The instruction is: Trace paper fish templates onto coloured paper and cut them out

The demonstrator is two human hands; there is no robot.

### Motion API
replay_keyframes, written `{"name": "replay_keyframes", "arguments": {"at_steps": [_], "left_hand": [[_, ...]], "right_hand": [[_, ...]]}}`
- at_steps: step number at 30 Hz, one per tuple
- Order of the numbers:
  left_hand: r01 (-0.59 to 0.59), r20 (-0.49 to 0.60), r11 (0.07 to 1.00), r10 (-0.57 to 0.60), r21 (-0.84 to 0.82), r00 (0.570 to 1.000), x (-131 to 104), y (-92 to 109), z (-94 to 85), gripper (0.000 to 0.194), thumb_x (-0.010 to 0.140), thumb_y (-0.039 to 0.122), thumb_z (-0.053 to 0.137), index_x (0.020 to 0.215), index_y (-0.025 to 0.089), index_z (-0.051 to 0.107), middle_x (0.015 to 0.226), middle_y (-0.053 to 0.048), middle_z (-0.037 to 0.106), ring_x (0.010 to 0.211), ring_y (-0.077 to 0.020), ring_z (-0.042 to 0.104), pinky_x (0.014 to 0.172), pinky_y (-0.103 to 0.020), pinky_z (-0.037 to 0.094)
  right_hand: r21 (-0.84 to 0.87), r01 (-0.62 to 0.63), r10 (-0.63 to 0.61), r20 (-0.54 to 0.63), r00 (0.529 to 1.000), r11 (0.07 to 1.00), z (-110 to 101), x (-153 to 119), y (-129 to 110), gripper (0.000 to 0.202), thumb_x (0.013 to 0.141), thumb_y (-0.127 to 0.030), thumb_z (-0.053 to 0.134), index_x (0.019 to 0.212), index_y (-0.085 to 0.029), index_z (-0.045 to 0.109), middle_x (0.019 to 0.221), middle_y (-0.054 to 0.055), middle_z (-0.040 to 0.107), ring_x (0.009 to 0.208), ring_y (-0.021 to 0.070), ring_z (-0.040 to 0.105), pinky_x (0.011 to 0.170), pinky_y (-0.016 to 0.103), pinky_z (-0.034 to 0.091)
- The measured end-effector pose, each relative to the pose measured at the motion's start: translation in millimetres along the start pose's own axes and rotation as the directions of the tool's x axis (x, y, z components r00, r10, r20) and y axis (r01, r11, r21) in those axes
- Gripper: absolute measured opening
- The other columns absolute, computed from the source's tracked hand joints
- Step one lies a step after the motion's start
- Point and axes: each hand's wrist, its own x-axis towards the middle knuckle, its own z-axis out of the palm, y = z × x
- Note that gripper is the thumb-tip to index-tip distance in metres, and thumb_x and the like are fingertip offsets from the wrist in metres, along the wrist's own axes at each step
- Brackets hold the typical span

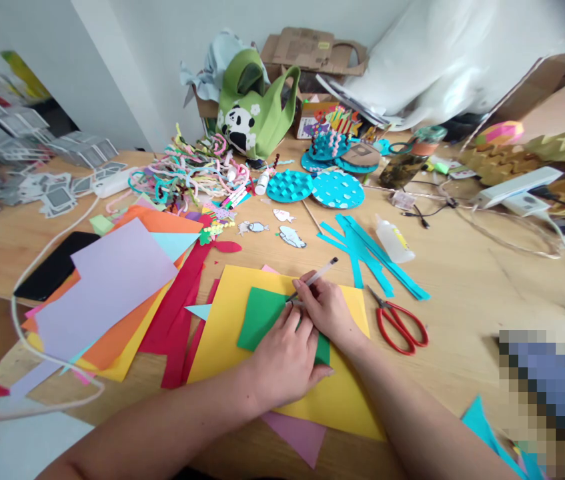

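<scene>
**Pen in right hand, left hand flat on green paper**

Landmark = yellow sheet (217, 340), lying on the bench (462, 300).

- Green paper (261, 317): on top of the yellow sheet, partly hidden by both hands.
- Left hand (285, 357): open, palm down on the green paper, fingers extended and close together, thumb out to the side. Nothing gripped. Small pale bit by the fingertips, can't tell what it is.
- Right hand (329, 310): closed in a writing grip on the pen (323, 270). Pen tilted, dark tip down at the green paper near the left fingertips, back end up and to the right. Contact of tip with paper: can't tell.

Around the yellow sheet:
- Right: red-handled scissors (402, 328), blades partly apart, lying flat just beside it.
- Beyond, right: blue strips (357, 250) in a crossed pile, glue bottle (393, 239) on its side next to them.
- Beyond, middle: fish cutouts (292, 237), loose and apart. Further back, two blue discs (338, 190), then the green bag (265, 120) with a panda on it.
- Left: red paper (175, 320), then a loose stack with lilac paper (112, 273) on top, partly over a black phone (57, 270).
- Near edge: purple paper (299, 437) sticking out from underneath.
</scene>
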Motion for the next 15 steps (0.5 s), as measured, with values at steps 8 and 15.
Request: {"name": "replay_keyframes", "arguments": {"at_steps": [8, 15], "left_hand": [[0.004, -0.002, 1.000, -0.004, 0.002, 1.000, -0.1, 0.4, 0.3, 0.068, 0.087, 0.056, 0.048, 0.126, 0.001, 0.053, 0.125, -0.020, 0.056, 0.122, -0.0360, 0.043, 0.111, -0.048, 0.026], [0.053, -0.013, 0.998, -0.054, -0.034, 0.998, 0.8, 1.4, -0.1, 0.067, 0.086, 0.054, 0.052, 0.125, 0.000, 0.052, 0.125, -0.020, 0.054, 0.121, -0.0329, 0.044, 0.112, -0.045, 0.026]], "right_hand": [[-0.037, 0.006, -0.007, -0.049, 0.999, 0.999, -0.6, 0.2, 3.8, 0.033, 0.090, -0.049, 0.045, 0.075, -0.020, 0.053, 0.055, -0.001, 0.054, 0.047, 0.0127, 0.049, 0.045, 0.025, 0.036], [-0.037, -0.014, 0.011, -0.086, 0.996, 0.999, -2.2, 0.2, 2.1, 0.033, 0.089, -0.048, 0.047, 0.073, -0.020, 0.053, 0.051, -0.003, 0.047, 0.046, 0.0119, 0.045, 0.045, 0.025, 0.034]]}}
